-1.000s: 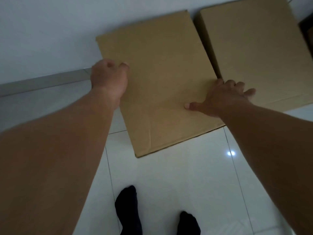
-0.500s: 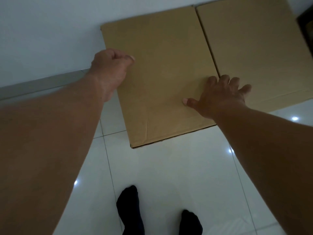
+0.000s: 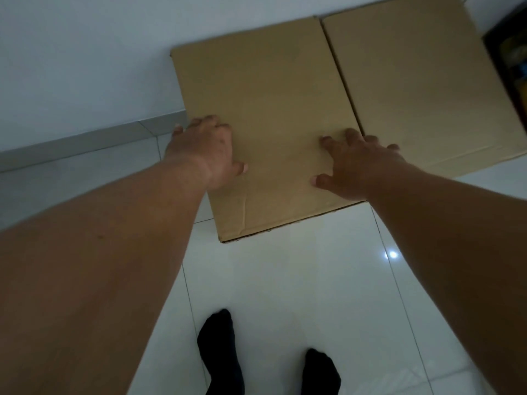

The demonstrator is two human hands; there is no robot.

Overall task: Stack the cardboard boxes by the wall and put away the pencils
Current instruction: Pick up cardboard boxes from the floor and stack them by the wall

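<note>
Covering the lower half of the frame, a glossy white tiled floor (image 3: 299,280) runs up to a pale wall (image 3: 85,67) that fills the upper left, with a grey skirting strip (image 3: 85,143) between them.

Two brown cardboard boxes lie side by side in the upper middle and upper right, their far edges at the wall. They look flat or very low, but their depth cannot be told from this angle. The left box (image 3: 265,109) sits in the centre with its near corner pointing down towards the viewer. The right box (image 3: 413,81) touches it along a straight seam and runs out of the frame at the right.

Two bare forearms reach in from the lower corners. The left hand (image 3: 204,149) rests palm down at the left edge of the left box, fingers loosely spread and thumb lying on the cardboard. The right hand (image 3: 356,166) presses flat near the same box's right edge, fingers splayed, the outer ones reaching across the seam.

At the bottom centre stand two feet in black socks (image 3: 222,352). A dark object (image 3: 510,52), too dim to identify, stands at the upper right edge. A small glare spot (image 3: 393,255) shines on the tiles.
</note>
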